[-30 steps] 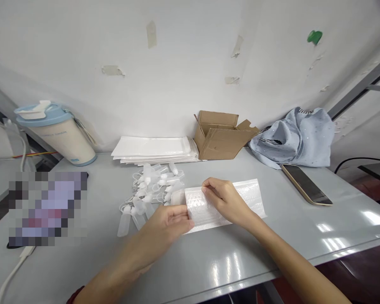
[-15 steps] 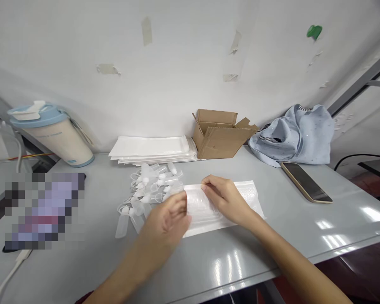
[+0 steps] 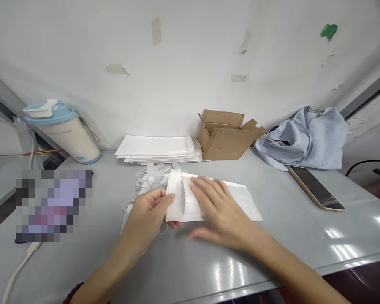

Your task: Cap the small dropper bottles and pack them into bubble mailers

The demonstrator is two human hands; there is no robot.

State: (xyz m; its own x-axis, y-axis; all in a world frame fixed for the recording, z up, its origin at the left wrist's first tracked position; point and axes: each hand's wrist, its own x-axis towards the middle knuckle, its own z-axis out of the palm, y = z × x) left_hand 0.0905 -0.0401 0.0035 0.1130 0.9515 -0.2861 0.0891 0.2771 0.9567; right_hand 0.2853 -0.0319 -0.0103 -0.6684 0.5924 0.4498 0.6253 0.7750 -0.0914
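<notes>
A white padded envelope lies slantwise on the grey table, its left end lifted. My left hand pinches that raised end, thumb on top and fingers underneath. My right hand rests over the envelope's middle with the fingers stretched out and the thumb spread apart. Behind the envelope and my left hand is a pile of translucent plastic pieces with thin loops, partly covered by both. At the wall sits a stack of similar white envelopes.
An open cardboard box stands beside the stack. To its right are a light blue cloth bag and a phone. On the left are a cream tumbler with a blue lid and a blurred-out device with a white cable.
My left hand has closed on the envelope's left end, which now sits higher and further left over the plastic pieces. My right hand has gone from pinching to lying flat. The view shifted slightly.
</notes>
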